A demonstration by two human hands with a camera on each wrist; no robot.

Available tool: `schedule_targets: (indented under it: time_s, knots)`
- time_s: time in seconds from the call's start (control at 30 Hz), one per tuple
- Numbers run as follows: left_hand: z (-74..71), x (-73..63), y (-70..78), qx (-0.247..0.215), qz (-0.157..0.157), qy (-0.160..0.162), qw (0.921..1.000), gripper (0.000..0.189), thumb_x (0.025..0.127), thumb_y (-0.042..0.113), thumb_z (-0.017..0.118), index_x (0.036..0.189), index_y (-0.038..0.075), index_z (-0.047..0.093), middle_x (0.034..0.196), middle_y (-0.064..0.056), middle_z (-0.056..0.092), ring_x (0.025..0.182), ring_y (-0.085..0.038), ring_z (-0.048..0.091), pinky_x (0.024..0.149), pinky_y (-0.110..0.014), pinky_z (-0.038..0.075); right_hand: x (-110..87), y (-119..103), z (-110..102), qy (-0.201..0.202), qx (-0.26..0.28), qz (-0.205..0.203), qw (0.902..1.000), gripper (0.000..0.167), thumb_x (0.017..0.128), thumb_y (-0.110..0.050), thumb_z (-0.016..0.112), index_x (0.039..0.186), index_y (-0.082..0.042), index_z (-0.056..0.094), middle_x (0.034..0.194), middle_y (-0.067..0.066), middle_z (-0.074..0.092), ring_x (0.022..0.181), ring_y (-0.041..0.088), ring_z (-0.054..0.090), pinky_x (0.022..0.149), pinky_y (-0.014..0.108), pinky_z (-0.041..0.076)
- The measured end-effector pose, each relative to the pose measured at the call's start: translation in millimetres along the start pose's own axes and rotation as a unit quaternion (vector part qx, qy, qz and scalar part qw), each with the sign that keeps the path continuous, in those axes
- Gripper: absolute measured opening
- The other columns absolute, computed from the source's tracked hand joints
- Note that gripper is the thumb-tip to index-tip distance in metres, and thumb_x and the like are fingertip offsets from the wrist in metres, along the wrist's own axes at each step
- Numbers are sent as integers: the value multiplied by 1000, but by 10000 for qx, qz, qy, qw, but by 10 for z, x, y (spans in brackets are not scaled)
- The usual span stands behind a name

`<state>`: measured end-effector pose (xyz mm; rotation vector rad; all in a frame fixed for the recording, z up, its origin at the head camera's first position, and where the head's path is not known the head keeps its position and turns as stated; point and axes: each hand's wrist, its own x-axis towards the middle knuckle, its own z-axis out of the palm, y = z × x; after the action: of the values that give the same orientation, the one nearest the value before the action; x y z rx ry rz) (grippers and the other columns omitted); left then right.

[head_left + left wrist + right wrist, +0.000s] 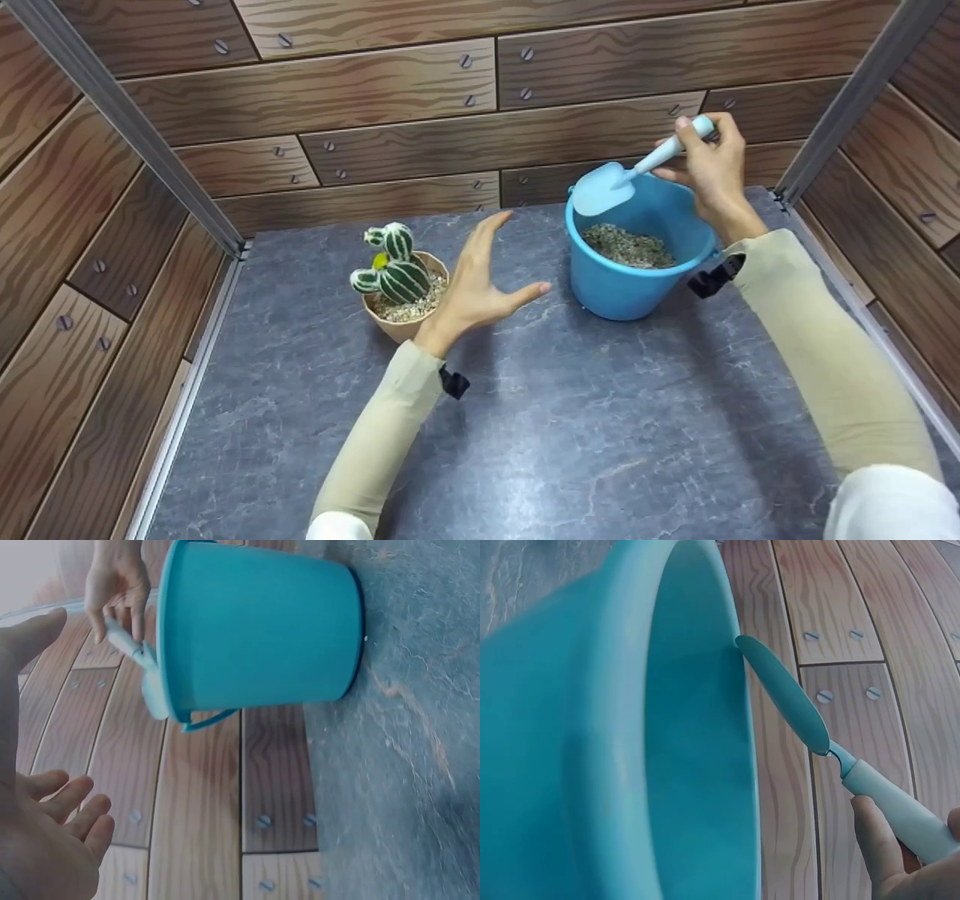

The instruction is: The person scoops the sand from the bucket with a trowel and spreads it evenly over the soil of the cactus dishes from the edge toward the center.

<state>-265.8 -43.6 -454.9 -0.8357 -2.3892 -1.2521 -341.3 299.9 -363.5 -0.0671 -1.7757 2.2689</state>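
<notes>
A light blue trowel (602, 189) is gripped by its handle in my right hand (716, 161), its blade over the left rim of a blue bucket (619, 289). Grainy, gravel-like soil (628, 246) lies in the bottom of the bucket. In the right wrist view the trowel (787, 694) is seen edge-on, close to the bucket's rim (622, 720). My left hand (476, 285) hovers between the bucket and a potted cactus (405, 279), thumb and fingers spread apart and holding nothing. Part of the pot (397, 328) is hidden behind that hand.
The bucket and pot stand on a grey marbled tabletop (525, 420). Wood-plank panels (397, 86) close off the back and both sides, with metal rails (135, 120) at the corners. A small bucket handle (210, 720) shows in the left wrist view.
</notes>
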Motion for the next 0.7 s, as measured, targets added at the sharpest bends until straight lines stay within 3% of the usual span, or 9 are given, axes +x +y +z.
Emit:
schedule_targets:
  time_s: [0.2,0.43,0.53,0.7]
  knots:
    - [147,166,35,36,-143,-264,9995,113,80,59,88,165,7,33,168,-13,40,156,-26,38,131,-46,30,54,7,-5,54,-273,112,9996,24,105,-27,69,117,-12,53,96,7,75,86,20,77,66,32,67]
    - [391,360,91,238,-541,-657,9961,113,82,65,84,167,13,30,171,-8,37,159,-27,34,131,-49,31,102,54,31,-129,-1250,-29,9921,23,106,-30,67,117,-14,56,98,2,74,87,17,76,66,27,66]
    - [491,443,109,337,-712,-842,9933,115,84,68,81,169,15,27,174,-6,33,161,-27,31,131,-51,29,111,68,78,-346,-1894,-189,9811,24,106,-33,66,117,-14,58,99,-1,74,89,15,76,73,27,66]
    - [641,559,122,367,-949,-1117,9885,117,87,72,75,172,14,19,178,-5,23,165,-27,22,133,-54,23,88,74,166,-680,-3070,-483,9481,31,106,-40,65,121,-13,61,110,-1,70,98,16,76,80,24,65]
